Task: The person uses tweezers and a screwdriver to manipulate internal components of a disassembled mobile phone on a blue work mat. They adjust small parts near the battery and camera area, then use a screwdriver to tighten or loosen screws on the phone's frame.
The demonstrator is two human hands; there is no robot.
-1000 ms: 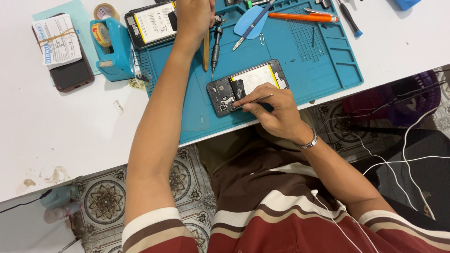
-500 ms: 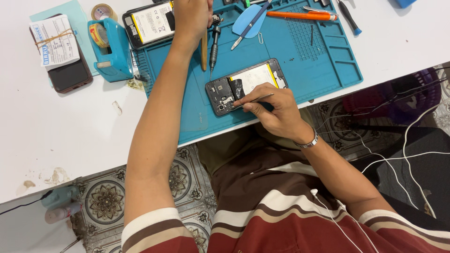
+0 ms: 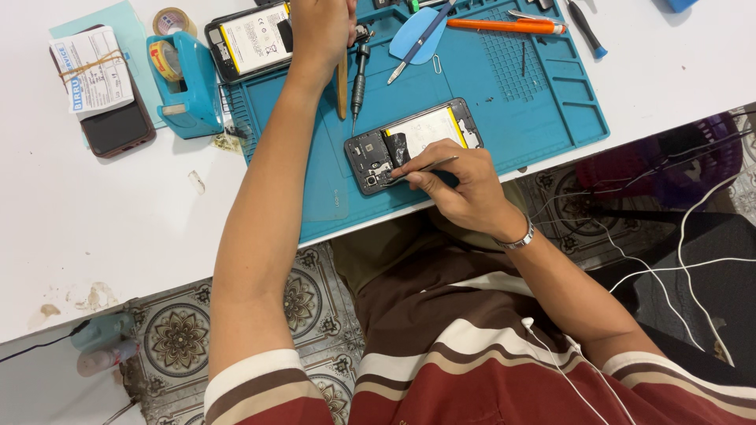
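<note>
Right grip [image 3: 461, 185] pinches tweezers [image 3: 425, 167] over an opened phone [image 3: 409, 142] near the teal mat's [image 3: 504, 94] desk-side edge; left grip [image 3: 319, 31] (contents hidden) reaches past a white-labelled bundle [image 3: 90, 75].

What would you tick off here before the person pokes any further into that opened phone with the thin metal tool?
1. Opened black phone with yellow-edged battery lies flat on the blue work mat: ok.
2. Right hand grips the thin metal tweezers, tip at the phone's circuit end: ok.
3. Phone braced by the other hand: not ok; left hand is up at the mat's far edge, near a wooden stick and a dark screwdriver.
4. Tip on the right part: cannot tell, too small.
5. White earphone cable hangs away from the phone: ok.
</note>
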